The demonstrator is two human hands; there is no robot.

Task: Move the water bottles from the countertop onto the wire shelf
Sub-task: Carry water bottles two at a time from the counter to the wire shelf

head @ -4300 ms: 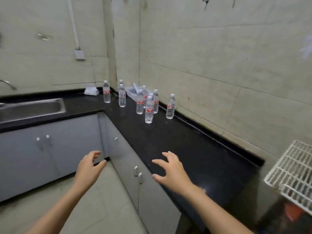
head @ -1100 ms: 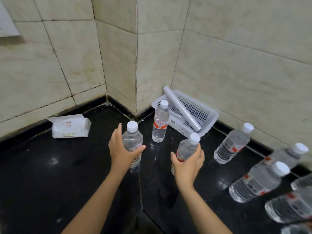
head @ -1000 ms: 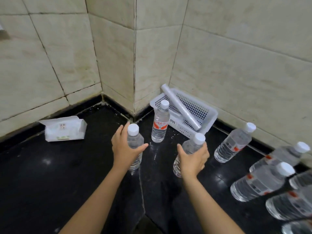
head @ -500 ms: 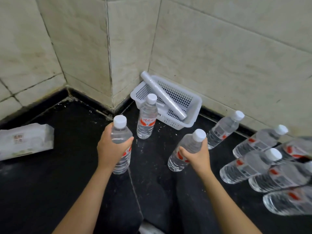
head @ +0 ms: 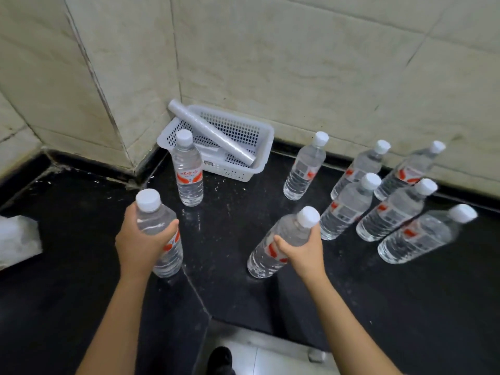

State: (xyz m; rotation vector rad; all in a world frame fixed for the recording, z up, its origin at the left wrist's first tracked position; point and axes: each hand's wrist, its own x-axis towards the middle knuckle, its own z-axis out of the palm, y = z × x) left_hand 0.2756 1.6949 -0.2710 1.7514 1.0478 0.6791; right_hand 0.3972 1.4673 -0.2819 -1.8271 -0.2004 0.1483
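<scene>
1. Left-held bottle (head: 151,220): clear plastic, white cap, red label, full. The left hand (head: 140,242) wraps its upper body, thumb across the front. It sits near the inner corner of the countertop (head: 81,212). Long axis near vertical, cap up.
2. Right-held bottle (head: 290,228): same type. The right hand (head: 300,253) curls round the shoulder just under the cap, thumb on the near side. It is toward the front edge, at mid-counter. Long axis leans, cap toward the back-right, though the wide lens may add to this.
3. Whether either base touches the countertop cannot be told.
4. Handling, as judged: full bottles, moderately heavy for one hand. The thin walls give under a squeeze and the ribbed plastic is smooth. The mid-body, or the shoulder below the cap, gives the firmest hold. They are not fragile.
5. Loose stock: the corner bottle (head: 188,171) stands just in front of the basket (head: 259,163). The single bottle (head: 304,169) stands near the back edge. The five-bottle group (head: 347,207) is close-packed toward the right. All have caps up.
6. Sundries: a roll (head: 211,131) lies across the basket, and a tissue pack (head: 16,239) sits at the left edge.
7. Wire shelf: not in view.
</scene>
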